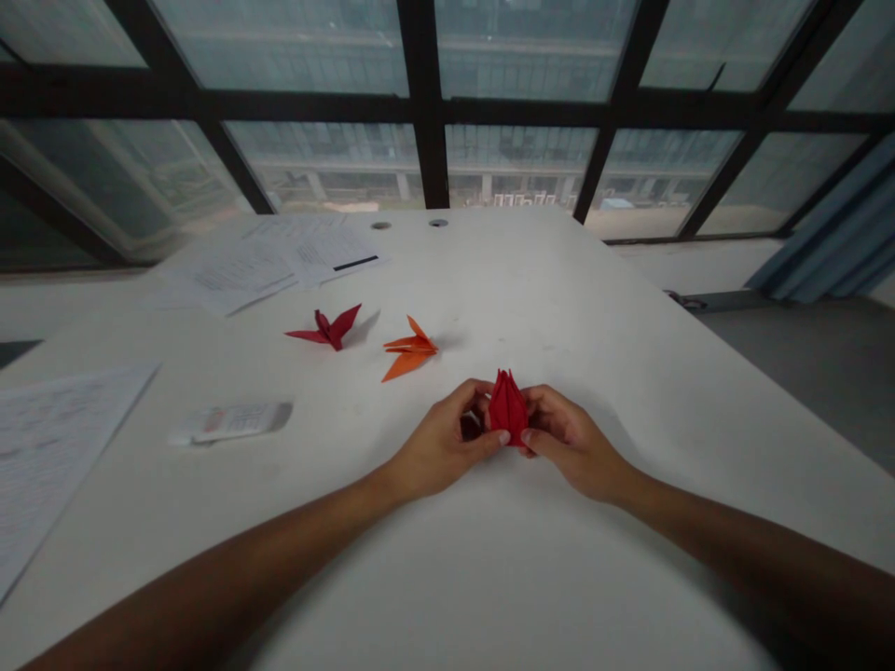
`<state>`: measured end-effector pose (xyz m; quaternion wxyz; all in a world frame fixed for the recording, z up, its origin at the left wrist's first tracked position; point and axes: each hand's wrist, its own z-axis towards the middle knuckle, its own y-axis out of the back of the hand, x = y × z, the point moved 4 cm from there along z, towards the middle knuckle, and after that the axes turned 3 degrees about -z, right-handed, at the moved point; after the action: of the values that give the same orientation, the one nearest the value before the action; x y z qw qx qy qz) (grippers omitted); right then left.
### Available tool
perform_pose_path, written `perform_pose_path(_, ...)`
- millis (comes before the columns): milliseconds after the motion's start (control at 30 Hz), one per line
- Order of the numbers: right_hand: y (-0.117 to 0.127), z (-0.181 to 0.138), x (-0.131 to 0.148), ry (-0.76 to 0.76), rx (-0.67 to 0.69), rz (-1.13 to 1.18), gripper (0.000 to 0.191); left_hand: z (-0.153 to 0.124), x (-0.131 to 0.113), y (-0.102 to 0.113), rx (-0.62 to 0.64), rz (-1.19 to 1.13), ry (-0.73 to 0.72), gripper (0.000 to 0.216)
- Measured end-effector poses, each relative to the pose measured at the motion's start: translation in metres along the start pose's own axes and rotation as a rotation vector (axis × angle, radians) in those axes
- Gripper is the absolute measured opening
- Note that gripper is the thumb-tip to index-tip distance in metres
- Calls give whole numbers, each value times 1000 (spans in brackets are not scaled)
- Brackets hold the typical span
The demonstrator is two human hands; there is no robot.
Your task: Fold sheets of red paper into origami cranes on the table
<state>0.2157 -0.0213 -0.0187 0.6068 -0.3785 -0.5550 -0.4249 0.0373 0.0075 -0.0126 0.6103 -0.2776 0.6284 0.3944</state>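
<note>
A red origami piece (508, 406), folded like a closed flower bud with its points up, is held between both hands over the table. My left hand (447, 438) is closed on its left side, thumb pressed at the lower front. On the right side my right hand (571, 440) grips it too, its thumb near the bottom edge. The fingers behind the paper are partly hidden. Just beyond my left hand lies an orange origami piece (411, 350) with pointed petals. Left of that sits a red origami piece (327, 328) with spread, wing-like points.
The white table (531, 280) runs toward dark-framed windows. Printed sheets (258, 261) lie at the far left, another sheet (56, 447) at the near left. A pale packet or tube (234, 422) rests left of my left hand. A blue curtain (832, 228) hangs at right.
</note>
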Motion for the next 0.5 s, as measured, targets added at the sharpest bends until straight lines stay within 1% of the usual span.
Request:
perform_pose_path(133,0,0,0,-9,18,4,17,0,1,-2,29,-38,2,33)
perform_pose_path(333,-1,2,0,-14,16,50,24,1,0,-2,51,-180,-20,33)
perform_pose_path(500,0,3,-3,-32,2,32,25,2,1,1,37,-156,-30,29)
